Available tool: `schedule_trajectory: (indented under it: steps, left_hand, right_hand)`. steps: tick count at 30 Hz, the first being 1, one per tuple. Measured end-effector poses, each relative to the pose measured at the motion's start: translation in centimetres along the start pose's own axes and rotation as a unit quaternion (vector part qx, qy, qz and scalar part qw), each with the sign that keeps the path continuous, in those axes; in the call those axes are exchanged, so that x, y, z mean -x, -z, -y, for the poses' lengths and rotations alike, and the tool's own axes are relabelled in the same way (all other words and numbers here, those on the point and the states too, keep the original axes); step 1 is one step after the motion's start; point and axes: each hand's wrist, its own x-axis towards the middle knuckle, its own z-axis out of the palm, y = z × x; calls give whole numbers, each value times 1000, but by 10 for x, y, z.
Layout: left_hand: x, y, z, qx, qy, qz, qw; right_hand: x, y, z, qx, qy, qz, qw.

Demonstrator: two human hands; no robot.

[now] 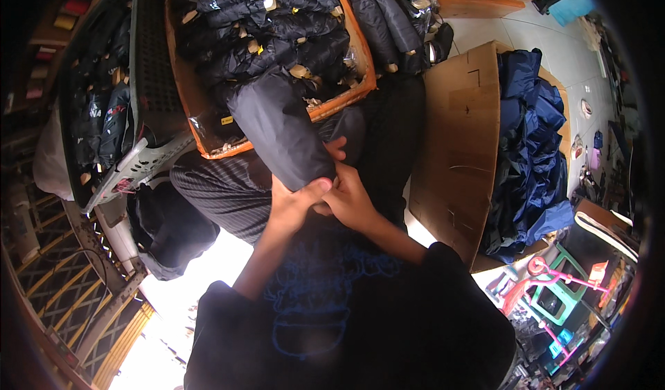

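A smooth dark fabric roll [277, 127] lies slanted in front of me, its far end over the near edge of an orange-edged carton [277, 130]. My left hand [294, 199] is closed round the near end, thumb across its edge. From the right, my right hand [346, 195] is closed at the same end, its fingers bent in by the left thumb; a fingertip shows beyond the roll's right side. What the right fingers pinch there is hidden. Inside the carton lie several black fabric rolls [305, 26] with pale tags or ends.
At the left stands a grey plastic crate [156, 64] with more black rolls. A brown cardboard box [457, 147] on the right holds crumpled blue fabric [530, 140]. Further right are a green stool [561, 286] and a pink wheeled toy [516, 296]. A metal lattice [52, 251] stands lower left.
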Motion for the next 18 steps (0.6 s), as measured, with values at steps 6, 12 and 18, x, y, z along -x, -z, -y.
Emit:
schedule_trajectory:
  steps: [6, 12, 18]
  left_hand:
    - [-26, 19, -15, 163, 0, -4, 987]
    - [-30, 17, -19, 86, 14, -61, 994]
    - [-15, 14, -6, 10, 62, -71, 995]
  right_hand:
    - [-18, 20, 6, 5, -43, 177, 983]
    - [-14, 13, 11, -44, -73, 150, 985]
    - [-14, 18, -14, -14, -63, 136, 989]
